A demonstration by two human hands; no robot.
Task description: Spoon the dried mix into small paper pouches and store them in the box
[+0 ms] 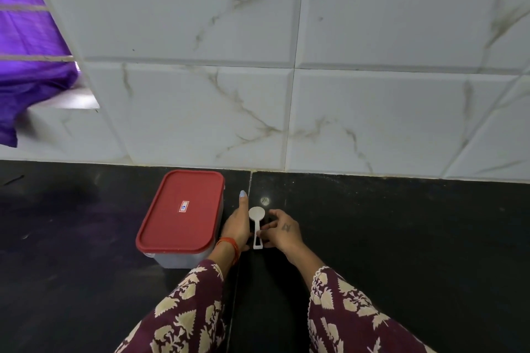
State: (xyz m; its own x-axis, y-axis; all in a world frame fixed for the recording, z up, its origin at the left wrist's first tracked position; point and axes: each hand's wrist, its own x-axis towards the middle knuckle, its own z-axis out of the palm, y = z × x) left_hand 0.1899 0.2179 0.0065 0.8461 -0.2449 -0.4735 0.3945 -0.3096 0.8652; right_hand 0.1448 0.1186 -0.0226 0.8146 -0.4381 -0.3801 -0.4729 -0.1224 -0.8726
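A clear plastic box (183, 258) with a red lid (180, 210) shut on it stands on the black counter (387, 238) near the wall. Just right of it lies a small white plastic spoon (256, 222), bowl pointing to the wall. My left hand (239, 223) rests flat between the box and the spoon, fingers stretched out and holding nothing. My right hand (282, 231) is at the spoon's handle, fingertips pinching it. No paper pouches or dried mix are in view.
A white marble-patterned tiled wall (286, 66) rises behind the counter. Purple cloth (25, 46) hangs at the upper left over a ledge. A seam in the counter (249, 180) runs toward me beside the spoon.
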